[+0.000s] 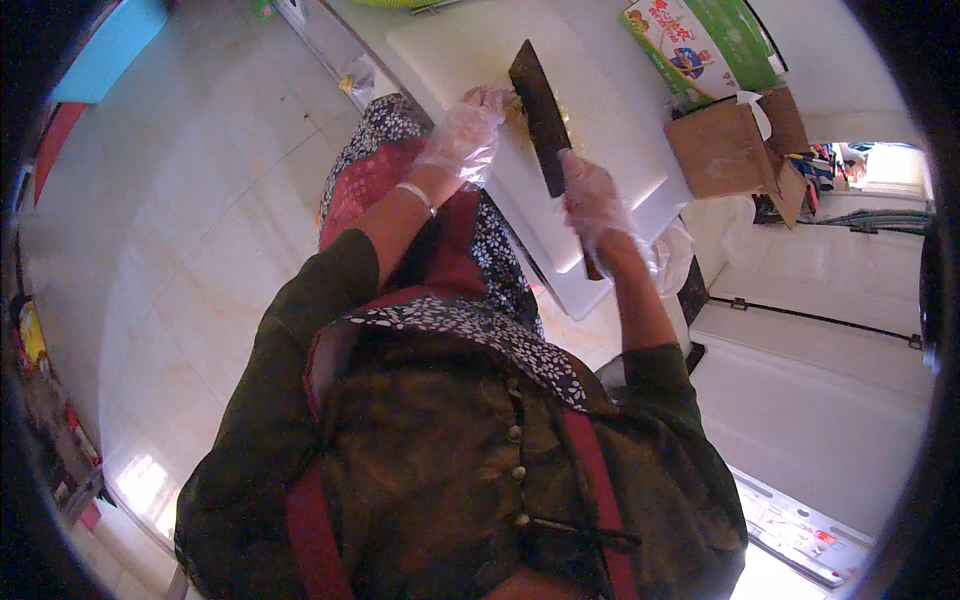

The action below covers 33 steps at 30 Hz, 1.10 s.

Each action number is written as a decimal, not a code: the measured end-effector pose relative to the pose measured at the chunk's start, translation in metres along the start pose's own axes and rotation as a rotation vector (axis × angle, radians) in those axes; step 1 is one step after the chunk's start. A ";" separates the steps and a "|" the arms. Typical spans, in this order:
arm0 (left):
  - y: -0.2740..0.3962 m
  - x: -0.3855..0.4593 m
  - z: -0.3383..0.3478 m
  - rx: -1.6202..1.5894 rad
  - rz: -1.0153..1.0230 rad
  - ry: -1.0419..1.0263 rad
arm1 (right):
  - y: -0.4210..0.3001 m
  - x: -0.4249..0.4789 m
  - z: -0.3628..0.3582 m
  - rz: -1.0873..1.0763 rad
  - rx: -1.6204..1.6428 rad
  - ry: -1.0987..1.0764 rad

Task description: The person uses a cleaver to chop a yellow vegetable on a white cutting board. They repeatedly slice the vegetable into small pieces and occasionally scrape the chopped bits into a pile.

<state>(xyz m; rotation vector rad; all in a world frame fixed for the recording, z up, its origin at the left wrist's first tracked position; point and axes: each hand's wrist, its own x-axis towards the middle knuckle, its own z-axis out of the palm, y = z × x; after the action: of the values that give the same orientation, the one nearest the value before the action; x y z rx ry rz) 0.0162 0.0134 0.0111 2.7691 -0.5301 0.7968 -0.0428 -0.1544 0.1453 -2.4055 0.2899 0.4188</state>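
Observation:
A dark-bladed cleaver (546, 112) lies over a white cutting board (442, 45), its tip pointing away from me. My right hand (594, 193), in a clear plastic glove, is closed around its handle. Small pale yellowish chopped food bits (517, 112) show along both sides of the blade; their kind is unclear. My left hand (472, 124), gloved as well, is at the board's left part with curled fingers beside the bits. Whether those fingers grip a piece is hidden.
Right of the board stand an open cardboard box (720, 150) and a green-and-white printed carton (697, 52). A blue container (112, 49) is at the far left, above the tiled floor (187, 225). White cabinet-like panels (810, 375) flank my right side.

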 end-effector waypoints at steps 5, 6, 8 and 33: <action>0.002 -0.001 -0.011 0.123 0.027 -0.164 | -0.011 -0.011 -0.008 0.064 0.036 -0.011; -0.002 -0.001 -0.009 -0.030 -0.028 -0.099 | -0.015 -0.013 -0.012 0.094 0.052 -0.024; -0.007 -0.008 -0.006 -0.129 -0.044 -0.001 | -0.022 -0.020 -0.015 0.103 0.049 -0.024; -0.004 -0.027 0.023 -1.020 -0.474 0.087 | -0.002 -0.017 0.000 -0.049 -0.051 -0.138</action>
<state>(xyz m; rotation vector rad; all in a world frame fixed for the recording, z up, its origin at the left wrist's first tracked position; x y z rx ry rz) 0.0069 0.0182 -0.0231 1.7826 -0.1556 0.3616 -0.0582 -0.1517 0.1527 -2.4142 0.1599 0.5732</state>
